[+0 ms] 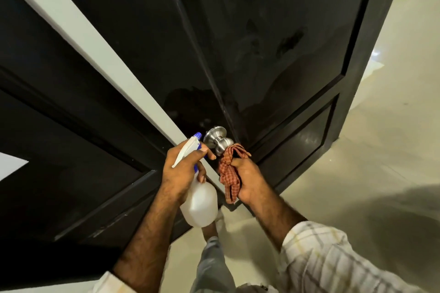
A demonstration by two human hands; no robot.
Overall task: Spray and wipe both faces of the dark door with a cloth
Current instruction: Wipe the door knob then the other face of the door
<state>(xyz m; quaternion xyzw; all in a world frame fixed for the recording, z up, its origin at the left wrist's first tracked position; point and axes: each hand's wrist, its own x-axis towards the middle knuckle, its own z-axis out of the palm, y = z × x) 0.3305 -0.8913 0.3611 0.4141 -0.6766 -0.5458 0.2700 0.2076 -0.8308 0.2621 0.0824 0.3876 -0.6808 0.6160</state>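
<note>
My left hand is curled round the neck of the spray bottle, gripping it below the white trigger head, with the blue nozzle tip pointing up toward the door knob; my thumb reaches across toward the knob's rounded end, though I cannot tell whether it actually touches the metal; the bottle's translucent white body hangs below my palm, tilted, with its base toward the floor. My right hand is closed on the cloth, a reddish checked rag bunched in my fist; its upper end lies right against the near side of the knob and its loose tail droops down past my wrist. The dark door stands ajar in front of me, its edge facing me just above the knob, so that I see one panelled face running off to the right and part of the other face to the left of the edge; the right face shows dull smears and darker patches across its upper panel; the brushed-metal knob sticks out from the door toward me, between my two hands. A pale strip of door frame runs diagonally from the upper left down to the knob, with more dark panelling to its left. Below my arms I see my checked sleeve, grey trouser leg and the pale glossy floor.
</note>
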